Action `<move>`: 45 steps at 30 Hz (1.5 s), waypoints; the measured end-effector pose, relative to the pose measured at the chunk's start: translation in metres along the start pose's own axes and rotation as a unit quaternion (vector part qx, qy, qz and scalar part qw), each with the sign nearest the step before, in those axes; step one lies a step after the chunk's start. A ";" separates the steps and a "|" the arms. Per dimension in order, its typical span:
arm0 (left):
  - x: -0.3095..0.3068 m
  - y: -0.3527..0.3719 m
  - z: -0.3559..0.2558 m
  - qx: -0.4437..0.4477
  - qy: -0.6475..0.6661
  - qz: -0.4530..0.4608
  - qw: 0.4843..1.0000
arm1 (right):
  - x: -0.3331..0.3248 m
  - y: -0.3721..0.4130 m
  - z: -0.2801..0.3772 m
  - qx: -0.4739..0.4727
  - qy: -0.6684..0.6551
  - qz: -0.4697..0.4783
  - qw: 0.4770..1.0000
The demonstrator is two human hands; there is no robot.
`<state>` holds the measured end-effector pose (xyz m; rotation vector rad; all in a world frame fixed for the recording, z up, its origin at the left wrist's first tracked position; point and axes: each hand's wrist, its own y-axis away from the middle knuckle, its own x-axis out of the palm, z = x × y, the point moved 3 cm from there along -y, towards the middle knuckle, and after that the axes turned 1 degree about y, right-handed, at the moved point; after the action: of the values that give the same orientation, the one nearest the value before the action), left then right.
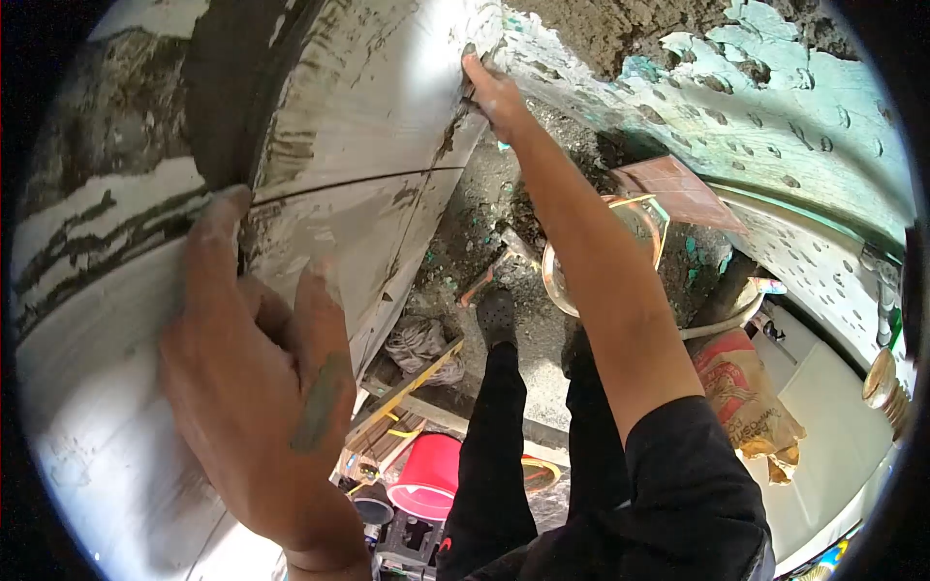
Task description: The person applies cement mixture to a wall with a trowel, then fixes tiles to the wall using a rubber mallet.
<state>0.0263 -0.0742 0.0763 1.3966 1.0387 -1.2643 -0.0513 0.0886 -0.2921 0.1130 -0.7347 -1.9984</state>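
A large pale wall tile smeared with grey mortar stands against the wall in front of me. My left hand lies flat on the tile below it, fingers spread, with the index tip at the thin joint line between the two tiles. My right hand reaches up and grips the far upper edge of the large tile, next to the rough, chipped turquoise wall. I cannot tell whether that hand holds a small tool.
Below me are my black trousers and shoe on a rubble-strewn floor. A red bucket, a clear basin, a brown tile piece, a cement sack, a hammer and yellow-edged wooden pieces lie around.
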 end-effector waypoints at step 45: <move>0.273 0.008 -0.062 0.337 0.120 -0.103 0.928 | -0.506 0.386 -0.466 0.295 0.564 -0.142 0.758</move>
<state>0.0745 -0.0164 -0.1930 2.0408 0.9693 -1.7400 0.6828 0.1592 -0.5719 1.7233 -0.4830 -1.4523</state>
